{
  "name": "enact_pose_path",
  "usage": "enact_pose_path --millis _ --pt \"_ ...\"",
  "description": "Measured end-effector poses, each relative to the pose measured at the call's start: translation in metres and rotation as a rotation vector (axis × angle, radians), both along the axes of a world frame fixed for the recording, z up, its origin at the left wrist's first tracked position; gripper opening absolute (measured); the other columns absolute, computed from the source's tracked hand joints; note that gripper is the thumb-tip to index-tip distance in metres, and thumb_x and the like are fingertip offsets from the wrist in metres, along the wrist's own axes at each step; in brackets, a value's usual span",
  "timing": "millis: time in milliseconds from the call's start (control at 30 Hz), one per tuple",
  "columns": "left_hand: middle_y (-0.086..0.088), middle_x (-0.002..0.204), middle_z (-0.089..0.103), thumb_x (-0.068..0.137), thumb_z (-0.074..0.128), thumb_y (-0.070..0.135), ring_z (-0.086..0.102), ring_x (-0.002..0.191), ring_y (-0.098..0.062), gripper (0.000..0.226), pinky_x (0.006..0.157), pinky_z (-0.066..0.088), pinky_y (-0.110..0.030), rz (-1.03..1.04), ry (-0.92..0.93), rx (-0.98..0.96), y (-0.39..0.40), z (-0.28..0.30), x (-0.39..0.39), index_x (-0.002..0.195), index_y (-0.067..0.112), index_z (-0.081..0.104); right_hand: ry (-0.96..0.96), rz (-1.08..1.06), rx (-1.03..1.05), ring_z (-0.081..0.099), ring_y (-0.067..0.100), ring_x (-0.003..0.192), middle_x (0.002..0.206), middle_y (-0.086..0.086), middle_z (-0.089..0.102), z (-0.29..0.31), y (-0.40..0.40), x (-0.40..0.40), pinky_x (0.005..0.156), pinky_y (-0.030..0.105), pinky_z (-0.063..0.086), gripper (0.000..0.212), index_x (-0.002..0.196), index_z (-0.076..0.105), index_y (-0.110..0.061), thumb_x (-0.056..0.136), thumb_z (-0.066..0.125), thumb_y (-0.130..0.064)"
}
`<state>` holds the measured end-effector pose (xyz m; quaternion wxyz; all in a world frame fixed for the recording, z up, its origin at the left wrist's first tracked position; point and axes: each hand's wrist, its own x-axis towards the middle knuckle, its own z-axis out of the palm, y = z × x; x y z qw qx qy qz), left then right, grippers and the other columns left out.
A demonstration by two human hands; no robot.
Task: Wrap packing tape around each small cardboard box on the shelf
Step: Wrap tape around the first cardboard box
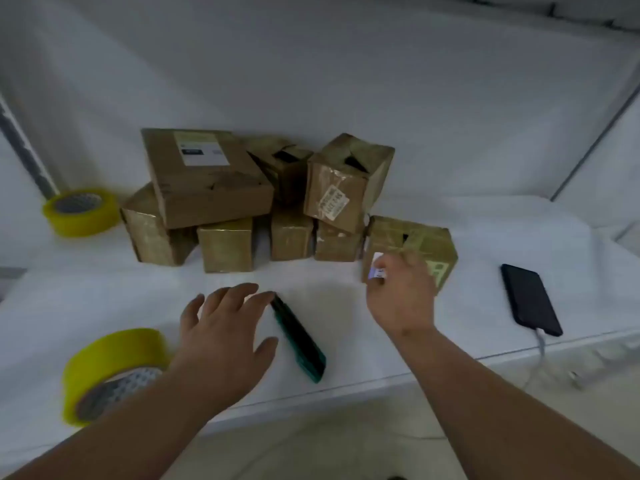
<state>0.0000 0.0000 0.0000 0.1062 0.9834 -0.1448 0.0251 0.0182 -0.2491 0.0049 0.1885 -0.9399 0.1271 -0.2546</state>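
The white shelf (346,306) runs across in front of me, and the pile of cardboard boxes (242,202) sits at its middle, toward the back. The biggest box (207,181) lies tilted on top of the left ones with a white printed label up; the print is too blurred to read. Next to it a smaller box (343,181) is perched on the pile with a crooked sticker whose writing I also cannot make out.

I judge that I am between boxes: picking the next one to wrap. My right hand (401,299) is at the box on the right end (415,251), in front of its near face; the fingers look bent, but blur keeps me from telling whether they grip it. A small white tag shows by my fingertips, unreadable. My left hand (225,330) hovers spread, holding nothing, fingertips just at the end of the dark green cutter (299,337) lying on the shelf.

The next move, I think, calls for pulling that box forward and taking up the near yellow tape roll (110,372) by my left forearm. A second yellow roll (81,211) stands at the back left. A black phone (531,299) with its cable lies well apart to the right.
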Motion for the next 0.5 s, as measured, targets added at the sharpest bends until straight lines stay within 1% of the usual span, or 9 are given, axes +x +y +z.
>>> enact_pose_path --millis 33,100,200,267,300,367,400,467,500 --pt "0.018 0.154 0.021 0.086 0.044 0.058 0.017 0.143 -0.01 0.064 0.118 0.005 -0.042 -0.014 0.022 -0.012 -0.008 -0.002 0.001 0.146 0.045 0.023 0.027 -0.074 0.015 0.052 0.036 0.106 0.111 0.013 0.056 0.0 -0.014 0.0 0.086 0.043 0.043 0.033 0.107 0.065 -0.013 0.075 0.062 -0.013" --pt "0.019 0.153 0.02 0.087 0.045 0.056 0.016 0.143 -0.009 0.062 0.119 0.005 -0.042 -0.039 0.01 -0.024 -0.024 -0.007 0.005 0.145 0.045 0.024 0.102 -0.194 0.019 0.041 0.036 0.119 0.129 0.013 0.044 -0.004 -0.04 0.003 0.094 0.046 0.039 0.054 0.126 0.051 -0.014 0.074 0.063 -0.017" --pt "0.019 0.153 0.022 0.088 0.047 0.054 0.017 0.143 -0.009 0.061 0.119 0.005 -0.043 -0.048 0.038 -0.075 -0.047 -0.011 0.012 0.145 0.045 0.026 0.247 -0.202 -0.012 0.017 0.036 0.14 0.157 0.009 0.013 -0.011 -0.071 0.013 0.11 0.051 0.026 0.084 0.146 0.022 -0.019 0.074 0.066 -0.023" --pt "0.019 0.153 0.022 0.089 0.048 0.052 0.016 0.143 -0.009 0.061 0.119 0.005 -0.041 -0.034 0.047 -0.087 -0.057 -0.014 0.017 0.145 0.046 0.026 0.349 -0.229 -0.046 -0.001 0.037 0.146 0.161 0.004 -0.008 -0.015 -0.086 0.025 0.116 0.053 0.014 0.094 0.151 0.008 -0.026 0.077 0.067 -0.03" --pt "0.019 0.153 0.022 0.089 0.048 0.052 0.016 0.143 -0.009 0.06 0.118 0.005 -0.041 -0.027 0.051 -0.094 -0.06 -0.016 0.018 0.145 0.046 0.026 0.388 -0.242 -0.044 -0.005 0.038 0.146 0.161 0.003 -0.012 -0.016 -0.093 0.03 0.117 0.054 0.01 0.096 0.151 0.005 -0.029 0.078 0.066 -0.033" --pt "0.02 0.153 0.023 0.089 0.048 0.053 0.017 0.142 -0.009 0.06 0.118 0.005 -0.04 -0.018 0.065 -0.111 -0.066 -0.02 0.021 0.145 0.046 0.027 0.43 -0.235 -0.018 -0.001 0.04 0.145 0.161 0.005 -0.007 -0.015 -0.104 0.04 0.117 0.053 0.01 0.094 0.151 0.005 -0.032 0.079 0.066 -0.036" --pt "0.02 0.153 0.023 0.089 0.048 0.052 0.017 0.142 -0.009 0.06 0.118 0.006 -0.04 -0.01 0.082 -0.113 -0.068 -0.022 0.023 0.145 0.046 0.028 0.411 -0.227 -0.023 0.008 0.041 0.143 0.159 0.008 0.003 -0.015 -0.107 0.042 0.115 0.053 0.014 0.092 0.15 0.009 -0.032 0.078 0.067 -0.038" --pt "0.019 0.153 0.024 0.089 0.048 0.052 0.018 0.142 -0.009 0.059 0.117 0.007 -0.039 0.014 0.115 -0.111 -0.072 -0.025 0.027 0.144 0.046 0.028 0.315 -0.223 -0.078 0.028 0.04 0.127 0.141 0.013 0.026 -0.015 -0.109 0.044 0.107 0.051 0.024 0.09 0.145 0.019 -0.032 0.072 0.07 -0.043" --pt "0.019 0.152 0.024 0.09 0.048 0.052 0.019 0.142 -0.01 0.059 0.117 0.009 -0.039 0.028 0.133 -0.11 -0.072 -0.027 0.029 0.144 0.046 0.028 0.269 -0.217 -0.105 0.032 0.038 0.118 0.13 0.011 0.03 -0.014 -0.109 0.044 0.103 0.049 0.026 0.09 0.143 0.023 -0.034 0.068 0.071 -0.047"
